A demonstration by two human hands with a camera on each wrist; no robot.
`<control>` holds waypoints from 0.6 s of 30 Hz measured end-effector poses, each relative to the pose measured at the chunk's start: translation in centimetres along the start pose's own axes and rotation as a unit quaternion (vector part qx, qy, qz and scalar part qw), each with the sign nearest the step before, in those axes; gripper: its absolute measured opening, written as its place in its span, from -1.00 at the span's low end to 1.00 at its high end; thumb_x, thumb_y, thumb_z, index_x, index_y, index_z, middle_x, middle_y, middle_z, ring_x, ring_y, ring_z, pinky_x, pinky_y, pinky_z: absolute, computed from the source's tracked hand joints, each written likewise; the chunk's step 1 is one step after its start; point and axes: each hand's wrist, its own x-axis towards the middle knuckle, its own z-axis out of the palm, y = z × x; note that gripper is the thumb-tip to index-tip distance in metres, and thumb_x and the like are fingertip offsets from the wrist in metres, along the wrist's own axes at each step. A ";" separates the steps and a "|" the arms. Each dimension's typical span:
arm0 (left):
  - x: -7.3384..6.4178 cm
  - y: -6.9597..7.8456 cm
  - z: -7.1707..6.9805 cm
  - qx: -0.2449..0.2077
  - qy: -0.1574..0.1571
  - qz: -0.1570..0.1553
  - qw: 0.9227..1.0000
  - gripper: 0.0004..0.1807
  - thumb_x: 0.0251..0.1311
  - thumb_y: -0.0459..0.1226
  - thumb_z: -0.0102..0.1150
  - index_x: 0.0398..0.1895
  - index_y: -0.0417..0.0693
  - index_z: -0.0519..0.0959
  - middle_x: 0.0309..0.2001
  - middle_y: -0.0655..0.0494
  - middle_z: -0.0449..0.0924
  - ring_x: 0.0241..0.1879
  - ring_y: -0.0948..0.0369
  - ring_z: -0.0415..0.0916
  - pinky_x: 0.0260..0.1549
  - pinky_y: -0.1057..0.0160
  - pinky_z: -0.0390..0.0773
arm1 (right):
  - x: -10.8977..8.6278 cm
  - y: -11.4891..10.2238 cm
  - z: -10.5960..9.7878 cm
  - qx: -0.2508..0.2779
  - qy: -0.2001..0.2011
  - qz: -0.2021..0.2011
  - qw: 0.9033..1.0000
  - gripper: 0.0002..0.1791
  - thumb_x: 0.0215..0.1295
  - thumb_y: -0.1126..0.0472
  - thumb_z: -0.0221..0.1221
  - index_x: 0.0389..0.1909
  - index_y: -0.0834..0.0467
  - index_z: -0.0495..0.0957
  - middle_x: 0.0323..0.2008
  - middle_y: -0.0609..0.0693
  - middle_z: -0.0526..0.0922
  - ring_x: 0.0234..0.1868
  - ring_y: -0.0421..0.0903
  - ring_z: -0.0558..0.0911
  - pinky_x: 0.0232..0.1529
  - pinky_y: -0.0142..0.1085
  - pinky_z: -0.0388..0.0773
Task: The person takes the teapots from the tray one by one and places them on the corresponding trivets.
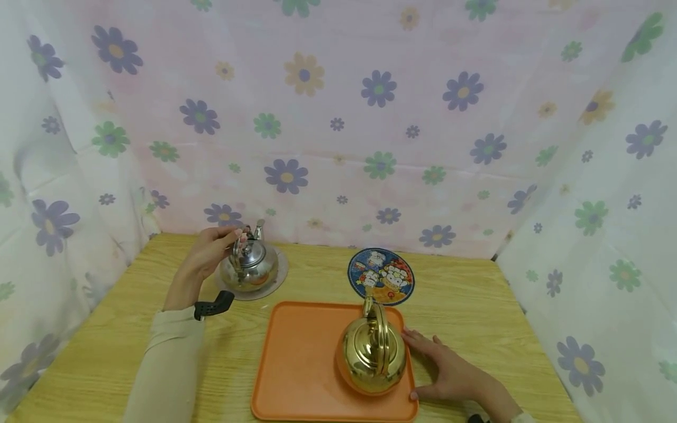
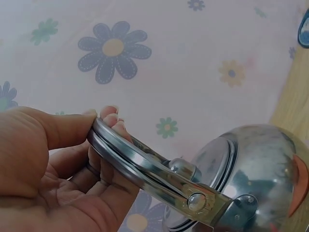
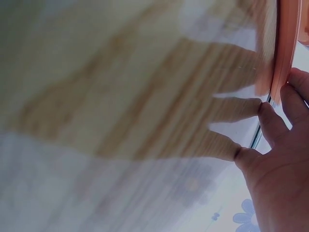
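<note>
At the back left, a silver kettle (image 1: 248,273) stands over a round pale mat (image 1: 280,281). My left hand (image 1: 211,252) grips its arched handle, thumb on the top and fingers wrapped beneath, as the left wrist view shows close up on the handle (image 2: 145,166). A gold kettle (image 1: 365,367) sits on the right half of an orange tray (image 1: 296,364), its spout pointing toward the back. With fingers spread, my right hand (image 1: 455,373) touches the tray's right edge, beside the gold kettle. The right wrist view has these fingertips near the tray's side (image 3: 286,53).
Behind the tray lies a round blue mat (image 1: 357,273) with cartoon figures, partly overlapped by the gold kettle's spout. Everything stands on a wood-grain table (image 1: 465,294). Flower-print curtains (image 1: 338,147) close off the back and both sides.
</note>
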 end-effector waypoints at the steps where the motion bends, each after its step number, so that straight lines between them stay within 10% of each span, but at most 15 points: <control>1: -0.1 0.0 0.0 0.001 0.002 0.001 1.000 -0.39 0.64 -0.21 -0.22 0.48 -0.56 0.12 0.43 -0.50 0.17 -0.05 0.55 0.46 -0.07 0.55 0.53 | 0.0 0.0 0.0 -0.001 0.001 -0.002 1.000 0.10 0.06 -0.30 0.46 0.59 -0.20 0.14 0.59 0.02 0.15 0.55 0.29 0.13 0.33 0.54 -0.09; 10: -0.2 -0.1 0.0 0.022 0.005 0.006 1.000 -0.39 0.63 -0.17 -0.20 0.48 -0.53 0.16 0.45 -0.45 0.18 0.31 0.05 0.36 -0.06 0.61 0.48 | -0.1 0.0 0.1 -0.010 0.006 -0.012 1.000 0.11 0.04 -0.31 0.46 0.59 -0.17 0.15 0.59 0.05 0.15 0.55 0.29 0.14 0.33 0.54 -0.09; 18: -0.1 -0.3 0.0 0.018 0.003 0.020 1.000 -0.40 0.63 -0.19 -0.20 0.45 -0.57 0.18 0.39 -0.50 0.21 -0.06 0.51 0.46 -0.12 0.56 0.52 | 0.1 0.1 0.0 0.004 -0.001 -0.009 1.000 0.11 0.06 -0.27 0.47 0.60 -0.18 0.13 0.60 0.06 0.12 0.56 0.29 0.10 0.33 0.55 -0.13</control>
